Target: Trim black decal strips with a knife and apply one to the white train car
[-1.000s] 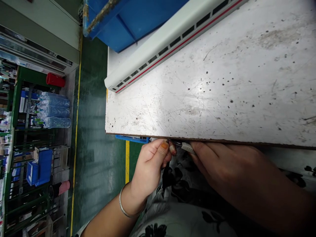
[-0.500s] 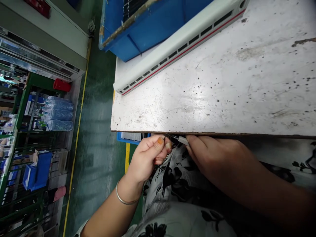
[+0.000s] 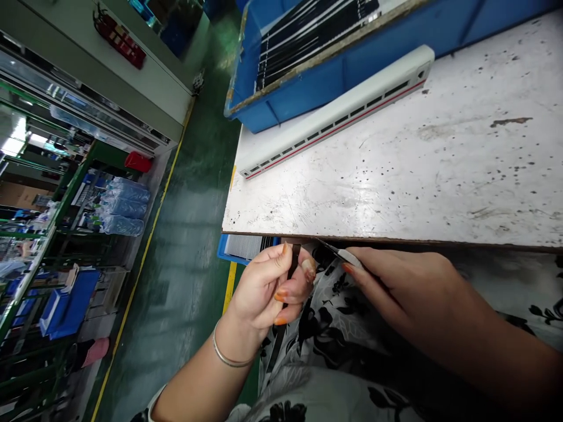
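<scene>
1. I am pinching a thin black strip (image 3: 293, 258) in the left hand (image 3: 264, 290). Thumb and forefinger are closing on its upper end, and the other fingers are curling in beneath.
2. The strip is sitting just under the near edge of the scratched white worktop (image 3: 440, 176). It is hanging down past the palm toward the lap.
3. I am gripping a small pale pointed tool (image 3: 348, 257) in the right hand (image 3: 398, 287), with the fingertips tight around its body. Its dark tip is pointing left toward the strip, just beside it; I cannot tell whether the two are touching.
4. Both hands are working close together, below the worktop's edge and above a black-and-white flowered cloth (image 3: 325, 334) that is covering the lap.
5. A silver bangle (image 3: 226, 358) is circling the left wrist.
6. On the far side of the worktop, a long white plastic train-carriage shell with a red stripe and black windows (image 3: 338, 111) is lying at a slant.
7. Just beyond it, a blue plastic bin (image 3: 308, 88) is holding a stack of long black strips (image 3: 308, 29).
8. A blue tray of pale ribbed parts (image 3: 241, 246) is showing under the worktop's near left corner, next to the left hand.
9. To the left, a green floor (image 3: 185, 264) is running past shelving with bundled water bottles (image 3: 125, 208).
</scene>
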Action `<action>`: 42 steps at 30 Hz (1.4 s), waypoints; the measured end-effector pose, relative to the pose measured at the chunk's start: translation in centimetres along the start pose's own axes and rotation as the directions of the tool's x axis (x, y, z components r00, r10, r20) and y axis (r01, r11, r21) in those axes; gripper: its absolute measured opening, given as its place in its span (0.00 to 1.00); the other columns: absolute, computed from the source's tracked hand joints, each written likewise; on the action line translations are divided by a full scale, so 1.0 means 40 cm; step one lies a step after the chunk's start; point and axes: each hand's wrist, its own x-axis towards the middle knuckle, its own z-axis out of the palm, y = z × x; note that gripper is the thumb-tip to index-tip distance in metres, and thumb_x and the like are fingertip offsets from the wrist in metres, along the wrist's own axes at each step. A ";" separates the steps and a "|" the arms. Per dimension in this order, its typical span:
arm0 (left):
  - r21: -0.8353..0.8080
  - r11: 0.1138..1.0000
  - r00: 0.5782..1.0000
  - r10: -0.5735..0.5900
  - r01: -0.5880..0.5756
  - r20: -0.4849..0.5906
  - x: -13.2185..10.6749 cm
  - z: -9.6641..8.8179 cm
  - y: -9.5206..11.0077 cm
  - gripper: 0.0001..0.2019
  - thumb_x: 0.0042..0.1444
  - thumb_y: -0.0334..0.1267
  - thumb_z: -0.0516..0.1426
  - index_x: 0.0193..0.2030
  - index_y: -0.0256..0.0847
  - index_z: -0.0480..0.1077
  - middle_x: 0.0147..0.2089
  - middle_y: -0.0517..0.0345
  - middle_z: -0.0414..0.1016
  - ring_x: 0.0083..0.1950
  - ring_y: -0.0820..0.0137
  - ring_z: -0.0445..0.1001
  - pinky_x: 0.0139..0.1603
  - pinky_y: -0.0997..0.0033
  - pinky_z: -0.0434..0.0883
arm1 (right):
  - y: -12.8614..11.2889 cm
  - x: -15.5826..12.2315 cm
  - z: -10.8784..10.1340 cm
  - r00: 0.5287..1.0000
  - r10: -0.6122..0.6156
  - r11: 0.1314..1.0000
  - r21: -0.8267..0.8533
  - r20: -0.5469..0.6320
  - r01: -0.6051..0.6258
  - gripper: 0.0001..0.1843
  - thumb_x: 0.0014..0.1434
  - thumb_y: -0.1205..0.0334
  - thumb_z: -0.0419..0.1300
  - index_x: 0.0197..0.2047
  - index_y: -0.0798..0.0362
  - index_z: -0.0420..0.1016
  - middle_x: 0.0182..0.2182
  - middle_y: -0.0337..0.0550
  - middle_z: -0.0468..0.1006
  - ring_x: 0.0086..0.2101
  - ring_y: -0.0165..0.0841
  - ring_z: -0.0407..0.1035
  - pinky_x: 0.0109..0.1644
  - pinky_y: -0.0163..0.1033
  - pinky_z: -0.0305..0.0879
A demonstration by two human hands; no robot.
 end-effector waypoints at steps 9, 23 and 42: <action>-0.010 0.999 0.997 0.034 -0.033 0.067 -0.010 -0.014 -0.006 0.15 0.65 0.42 0.55 0.34 0.34 0.77 0.18 0.68 0.49 0.16 0.80 0.45 0.10 0.85 0.60 | -0.028 -0.011 -0.016 1.000 0.008 0.999 0.052 0.021 -0.009 0.21 0.74 0.56 0.45 0.39 0.51 0.76 0.25 0.35 0.76 0.24 0.29 0.71 0.28 0.38 0.56; 0.967 -0.136 0.814 0.521 -0.217 0.256 -0.059 0.095 0.111 0.10 0.71 0.36 0.50 0.47 0.38 0.72 0.39 0.58 0.76 0.39 0.74 0.71 0.41 0.74 0.63 | -0.018 0.007 -0.052 0.988 0.053 0.982 0.185 -0.147 -0.025 0.15 0.72 0.59 0.50 0.59 0.46 0.67 0.29 0.30 0.78 0.23 0.24 0.71 0.27 0.29 0.61; 0.661 0.603 0.848 0.521 -0.448 0.099 -0.087 0.215 0.239 0.12 0.68 0.43 0.53 0.44 0.37 0.74 0.23 0.68 0.60 0.18 0.83 0.61 0.20 0.85 0.61 | -0.031 0.008 -0.070 0.963 0.250 0.889 0.418 -0.098 -0.188 0.19 0.68 0.45 0.53 0.57 0.41 0.71 0.23 0.32 0.75 0.18 0.28 0.69 0.20 0.28 0.62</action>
